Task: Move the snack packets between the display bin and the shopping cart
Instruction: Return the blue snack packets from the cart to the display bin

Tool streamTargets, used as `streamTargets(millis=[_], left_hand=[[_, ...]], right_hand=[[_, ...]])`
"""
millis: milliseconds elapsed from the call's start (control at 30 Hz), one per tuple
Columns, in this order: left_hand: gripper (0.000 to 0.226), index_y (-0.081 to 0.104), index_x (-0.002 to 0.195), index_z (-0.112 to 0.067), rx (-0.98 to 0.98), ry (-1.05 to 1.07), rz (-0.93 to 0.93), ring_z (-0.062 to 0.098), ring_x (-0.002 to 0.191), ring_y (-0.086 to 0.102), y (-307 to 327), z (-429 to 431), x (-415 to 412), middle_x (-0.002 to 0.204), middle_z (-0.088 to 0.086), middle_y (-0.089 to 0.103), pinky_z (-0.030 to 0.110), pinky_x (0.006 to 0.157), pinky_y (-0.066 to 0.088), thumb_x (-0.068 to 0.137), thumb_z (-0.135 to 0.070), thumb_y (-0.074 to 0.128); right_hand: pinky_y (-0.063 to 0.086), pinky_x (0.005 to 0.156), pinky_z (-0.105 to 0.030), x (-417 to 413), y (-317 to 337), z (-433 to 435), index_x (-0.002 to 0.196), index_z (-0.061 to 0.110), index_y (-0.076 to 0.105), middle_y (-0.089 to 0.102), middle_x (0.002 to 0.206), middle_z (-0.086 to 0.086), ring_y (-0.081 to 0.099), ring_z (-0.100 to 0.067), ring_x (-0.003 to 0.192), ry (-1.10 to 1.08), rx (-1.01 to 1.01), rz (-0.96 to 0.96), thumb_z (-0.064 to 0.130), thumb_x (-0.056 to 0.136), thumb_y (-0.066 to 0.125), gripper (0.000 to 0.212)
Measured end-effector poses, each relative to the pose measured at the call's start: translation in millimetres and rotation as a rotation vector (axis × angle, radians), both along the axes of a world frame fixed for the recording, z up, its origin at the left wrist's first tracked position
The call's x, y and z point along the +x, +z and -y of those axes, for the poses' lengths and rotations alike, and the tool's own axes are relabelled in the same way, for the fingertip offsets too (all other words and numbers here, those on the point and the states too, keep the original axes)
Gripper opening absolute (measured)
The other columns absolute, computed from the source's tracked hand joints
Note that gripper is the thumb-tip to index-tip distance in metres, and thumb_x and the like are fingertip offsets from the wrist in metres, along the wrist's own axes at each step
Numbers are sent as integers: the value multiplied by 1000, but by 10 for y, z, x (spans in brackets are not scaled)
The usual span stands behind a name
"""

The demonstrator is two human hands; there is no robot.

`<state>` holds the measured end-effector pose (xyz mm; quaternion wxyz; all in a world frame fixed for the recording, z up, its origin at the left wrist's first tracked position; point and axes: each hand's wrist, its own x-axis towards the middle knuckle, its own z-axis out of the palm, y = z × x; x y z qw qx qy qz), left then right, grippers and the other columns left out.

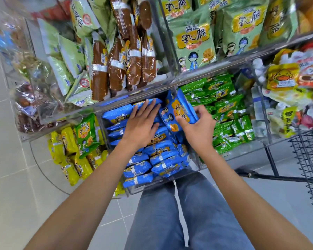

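Here the bin point(148, 187) sits in the middle of our view, a clear-walled box on the lowest tier, with green packs point(224, 114) just beside it on our right and yellow packs point(69, 156) on our left. The cart point(307, 159) shows only as a wire corner at the far right, well apart from both hands, and we cannot see inside it. The pile point(161, 159) of blue packs lies in loose, overlapping rows. Our left hand point(143, 121) rests flat on the far rows, fingers straight and slightly spread, holding nothing. Our right hand point(197, 127) grips one pack point(181, 112), thumb on its printed face and fingers curled behind it. The pack stands tilted on end at the bin's far right side, touching the pile. We judge it is either leaving or entering the pile; we cannot tell which. Either way, we do well to press the neighbours down with the left palm so none ride up, to hold the pack by its body rather than its crimped seal, and to lift it clear of the bin's right wall without snagging the green packs.
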<state>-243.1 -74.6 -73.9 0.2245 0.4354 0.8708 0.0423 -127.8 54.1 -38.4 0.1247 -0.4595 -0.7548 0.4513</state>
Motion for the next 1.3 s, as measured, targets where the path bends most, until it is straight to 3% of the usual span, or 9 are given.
streamTargets(millis=[267,433,533,633,767,867,1000,1167,1300], left_hand=[[60,2,152,-21,-75,8,-105,12,147,-6,-120,152,42,160,-8,0,38,115,-13,100,-38,28],[59,9,152,-21,-64,46,-122,12,147,-2,-129,178,57,159,-7,7,41,115,-12,99,-37,31],[58,11,152,-20,-46,39,-97,11,147,-2,-106,196,54,159,-6,8,41,115,-13,100,-36,31],[53,17,151,-21,6,140,15,9,147,-2,-92,134,65,159,-8,12,41,115,-14,102,-39,25],[43,58,126,-19,254,494,201,18,142,26,20,-108,119,142,-2,49,43,115,13,101,-40,29],[34,69,107,-18,379,699,224,18,106,60,94,-282,139,109,-2,70,31,89,44,95,-41,48],[24,68,92,-24,371,936,517,14,80,68,95,-428,117,89,-8,70,33,77,55,85,-46,63],[24,61,61,-32,393,1023,500,19,66,70,105,-524,69,70,-5,70,43,69,58,82,-38,69],[30,56,57,-26,378,992,419,26,66,67,70,-623,61,63,-3,65,36,69,57,80,-37,73]], right_hand=[[36,61,-29,-282,-115,206,93,8,50,62,87,-5,60,-27,78,-31,240,93,25,80,70,28],[38,59,-35,-407,-223,340,131,8,37,49,118,-13,59,-35,92,210,328,259,28,90,55,49],[39,57,-34,-375,-275,371,134,8,36,45,124,-15,54,-33,100,348,432,322,19,89,53,50],[41,73,-35,-331,-322,345,135,8,39,46,130,-13,49,-31,108,466,565,494,20,93,44,44],[32,80,-37,-400,-330,276,137,7,34,40,130,-14,40,-31,112,545,489,538,32,92,43,52],[37,86,-40,-313,-284,187,141,5,31,41,128,-17,40,-33,111,563,353,393,35,84,52,68],[38,84,-34,-109,-250,64,130,4,48,48,114,-15,48,-29,104,331,175,137,19,86,48,46],[36,57,-33,-134,-308,-41,125,15,58,57,107,-15,59,-35,79,390,331,301,16,86,59,39],[29,53,-29,-168,-340,-100,100,13,71,61,103,-12,61,-36,69,434,408,404,21,87,59,20]])
